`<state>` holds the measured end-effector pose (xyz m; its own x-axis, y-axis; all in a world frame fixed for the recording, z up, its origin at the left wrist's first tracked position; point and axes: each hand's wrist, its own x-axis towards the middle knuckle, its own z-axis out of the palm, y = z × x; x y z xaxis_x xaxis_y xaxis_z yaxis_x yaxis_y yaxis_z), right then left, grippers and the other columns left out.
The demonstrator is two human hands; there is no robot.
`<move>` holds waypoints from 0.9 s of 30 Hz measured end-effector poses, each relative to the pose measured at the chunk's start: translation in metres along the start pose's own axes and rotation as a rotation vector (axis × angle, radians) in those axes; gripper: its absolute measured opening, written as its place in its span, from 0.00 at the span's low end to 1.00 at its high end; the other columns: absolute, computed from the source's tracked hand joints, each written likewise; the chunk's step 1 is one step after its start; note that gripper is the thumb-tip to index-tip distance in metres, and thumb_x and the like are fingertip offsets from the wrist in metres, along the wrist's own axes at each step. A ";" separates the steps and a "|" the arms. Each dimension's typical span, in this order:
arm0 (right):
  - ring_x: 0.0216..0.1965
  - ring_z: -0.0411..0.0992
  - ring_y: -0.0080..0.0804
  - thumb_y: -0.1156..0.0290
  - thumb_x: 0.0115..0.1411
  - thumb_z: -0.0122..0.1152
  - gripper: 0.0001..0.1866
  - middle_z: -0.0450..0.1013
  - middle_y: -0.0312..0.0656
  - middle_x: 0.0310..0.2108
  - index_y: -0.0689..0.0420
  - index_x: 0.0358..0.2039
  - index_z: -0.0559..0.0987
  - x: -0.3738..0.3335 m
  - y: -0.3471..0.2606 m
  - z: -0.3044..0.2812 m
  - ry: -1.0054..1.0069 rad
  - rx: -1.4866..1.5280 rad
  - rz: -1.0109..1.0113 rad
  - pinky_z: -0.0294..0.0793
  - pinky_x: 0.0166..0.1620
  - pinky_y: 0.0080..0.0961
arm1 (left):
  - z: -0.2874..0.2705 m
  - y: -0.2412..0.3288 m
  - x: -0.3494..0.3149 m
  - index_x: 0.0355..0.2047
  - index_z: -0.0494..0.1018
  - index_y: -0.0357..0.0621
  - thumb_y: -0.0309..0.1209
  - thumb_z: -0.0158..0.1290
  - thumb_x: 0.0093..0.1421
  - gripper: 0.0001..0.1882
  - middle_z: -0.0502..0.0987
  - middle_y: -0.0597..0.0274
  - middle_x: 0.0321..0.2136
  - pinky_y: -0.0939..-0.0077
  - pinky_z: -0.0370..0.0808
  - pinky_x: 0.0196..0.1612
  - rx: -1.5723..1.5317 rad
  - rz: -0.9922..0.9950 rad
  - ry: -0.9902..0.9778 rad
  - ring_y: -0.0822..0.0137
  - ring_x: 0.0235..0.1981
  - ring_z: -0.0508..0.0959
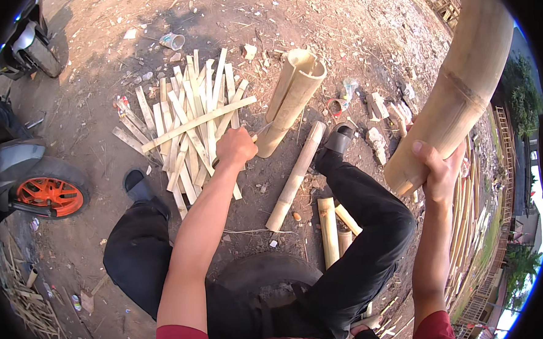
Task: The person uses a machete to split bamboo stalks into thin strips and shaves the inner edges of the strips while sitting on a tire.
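My left hand [236,148] is closed in a fist around the handle of what looks like a knife [262,130]. Its thin blade reaches toward a split bamboo tube [298,88] that stands upright on the ground; whether blade and tube touch, I cannot tell. Raised at the right, a thick bamboo pole [458,92] slants upward, its lower end gripped by my right hand [440,170] with the thumb on the near side. Just left of the fist lies a loose pile of flat bamboo strips [189,118].
A thinner bamboo piece [296,177] lies between my feet, and short bamboo lengths [328,231] rest beside my right leg. A tyre [267,271] is beneath me. Motorbike parts with an orange wheel [48,192] stand at the left. Long bamboo poles [464,208] lie at the far right.
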<state>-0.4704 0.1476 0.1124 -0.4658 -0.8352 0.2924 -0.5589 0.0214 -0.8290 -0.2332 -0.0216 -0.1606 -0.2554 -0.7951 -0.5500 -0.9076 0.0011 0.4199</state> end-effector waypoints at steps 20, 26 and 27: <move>0.48 0.79 0.62 0.56 0.41 0.75 0.40 0.79 0.66 0.43 0.68 0.51 0.73 -0.104 0.157 0.170 -0.688 -0.623 0.393 0.76 0.57 0.46 | 0.056 -0.033 -0.004 0.45 0.82 0.34 0.34 0.62 0.57 0.19 0.83 0.39 0.44 0.53 0.82 0.50 -0.067 0.015 0.027 0.44 0.47 0.84; 0.44 0.81 0.59 0.62 0.41 0.74 0.36 0.80 0.63 0.39 0.68 0.49 0.73 -0.039 0.073 0.151 -0.458 -0.377 0.138 0.80 0.49 0.45 | 0.049 -0.029 0.014 0.43 0.82 0.33 0.33 0.59 0.53 0.19 0.83 0.36 0.43 0.52 0.82 0.49 -0.128 0.024 0.074 0.41 0.46 0.84; 0.44 0.81 0.57 0.63 0.40 0.74 0.37 0.80 0.61 0.40 0.68 0.50 0.73 -0.029 0.056 0.145 -0.402 -0.369 0.113 0.79 0.49 0.44 | 0.051 -0.029 0.022 0.43 0.81 0.32 0.33 0.59 0.52 0.21 0.83 0.36 0.43 0.51 0.82 0.50 -0.097 0.085 0.071 0.41 0.47 0.84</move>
<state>-0.3889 0.0933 -0.0113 -0.2788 -0.9589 -0.0529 -0.7574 0.2534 -0.6018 -0.2295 -0.0082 -0.2210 -0.3026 -0.8353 -0.4590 -0.8466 0.0144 0.5320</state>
